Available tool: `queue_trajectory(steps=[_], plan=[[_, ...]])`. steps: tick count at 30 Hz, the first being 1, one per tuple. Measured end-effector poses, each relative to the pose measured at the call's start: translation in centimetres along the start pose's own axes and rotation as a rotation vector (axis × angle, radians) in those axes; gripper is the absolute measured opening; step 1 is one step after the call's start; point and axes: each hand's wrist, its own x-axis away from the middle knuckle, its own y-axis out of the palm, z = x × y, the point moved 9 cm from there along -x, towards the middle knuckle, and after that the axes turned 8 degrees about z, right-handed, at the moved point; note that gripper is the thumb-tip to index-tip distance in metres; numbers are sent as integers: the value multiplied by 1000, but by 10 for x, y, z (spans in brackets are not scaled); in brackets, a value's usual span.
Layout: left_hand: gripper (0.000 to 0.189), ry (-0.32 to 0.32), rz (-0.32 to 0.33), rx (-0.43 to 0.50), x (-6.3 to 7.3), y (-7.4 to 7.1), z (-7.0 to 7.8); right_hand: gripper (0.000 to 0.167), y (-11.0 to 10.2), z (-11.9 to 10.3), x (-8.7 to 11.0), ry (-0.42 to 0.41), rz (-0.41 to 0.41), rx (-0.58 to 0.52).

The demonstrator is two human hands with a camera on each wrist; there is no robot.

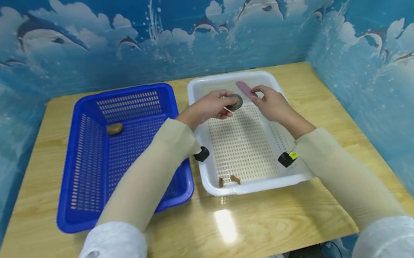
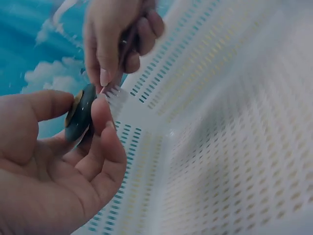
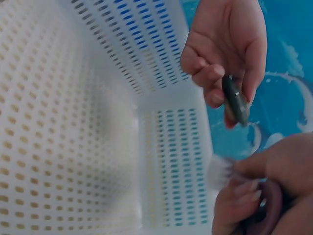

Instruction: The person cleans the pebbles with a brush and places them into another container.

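Above the far part of the white basket (image 1: 257, 185), my left hand (image 1: 209, 106) pinches a dark oval abalone (image 1: 235, 101) between thumb and fingers. In the left wrist view a tan layer shows on its thumb side, the rest being glossy dark green. Just to the right, my right hand (image 1: 272, 104) grips a mauve brush (image 1: 244, 88). The right wrist view shows its white bristles (image 3: 220, 171) and a looped handle curving round inside the fingers. The bristles stand close to the abalone.
On the left stands a blue basket (image 1: 123, 90) with a tan-brown oval abalone (image 1: 114, 129) near its far left corner. Two small brown scraps (image 1: 235, 179) lie at the white basket's near end. Both baskets sit on a wooden table (image 1: 190, 240), enclosed by dolphin-print sheeting.
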Motion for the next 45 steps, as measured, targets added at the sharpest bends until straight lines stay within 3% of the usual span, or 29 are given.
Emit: queue_trajectory(steps=[5, 9, 18, 23, 29, 34, 38, 45], plan=[[30, -45, 51, 173, -9, -3, -12, 42, 0, 6, -4, -45, 51, -82], [29, -46, 83, 213, -11, -6, -17, 44, -6, -1, -3, -117, 124, -127], [50, 3, 96, 152, -9, -9, -17, 41, -12, -18, 5, -252, 201, -182], [48, 13, 107, 78, -9, -13, -16, 40, -13, -25, 8, -276, 201, -168], [42, 0, 100, 54, -12, -12, -15, 38, -12, -26, 9, -282, 149, -77], [38, -25, 116, 12, -14, -12, -16, 38, -13, -26, 10, -287, 135, -74], [46, -29, 101, -10, -13, -10, -17, 37, -12, -21, 9, -256, 137, -67], [45, -24, 93, 65, -14, -6, -18, 37, -12, -19, 10, -251, 161, -58]])
